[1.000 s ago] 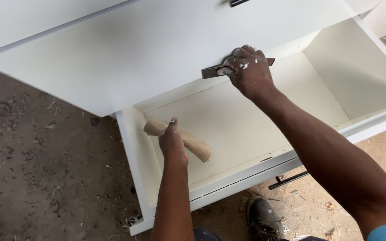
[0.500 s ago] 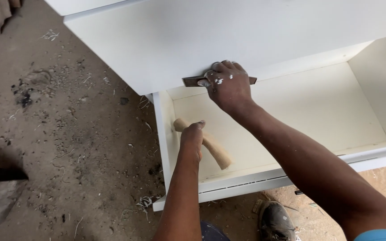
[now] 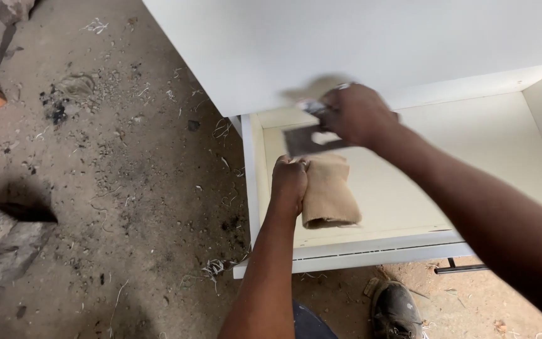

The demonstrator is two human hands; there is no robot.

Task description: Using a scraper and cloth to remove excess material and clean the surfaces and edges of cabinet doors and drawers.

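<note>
The right hand (image 3: 356, 114) has swung its flat metal scraper blade (image 3: 312, 138) down off the panel edge, apparently just above the left hand (image 3: 290, 179), whose tan sandpaper sheet (image 3: 329, 191) now hangs unrolled.

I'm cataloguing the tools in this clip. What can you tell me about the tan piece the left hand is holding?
The tan piece looks like a folded or rolled sheet of sandpaper or coarse cloth, light brown with a matte, slightly fibrous surface. It lies over the pale inner panel of the white cabinet, its lower edge curled. The left hand has its grip on the piece's left edge. The right hand holds a blurred flat scraper just above it.
</note>
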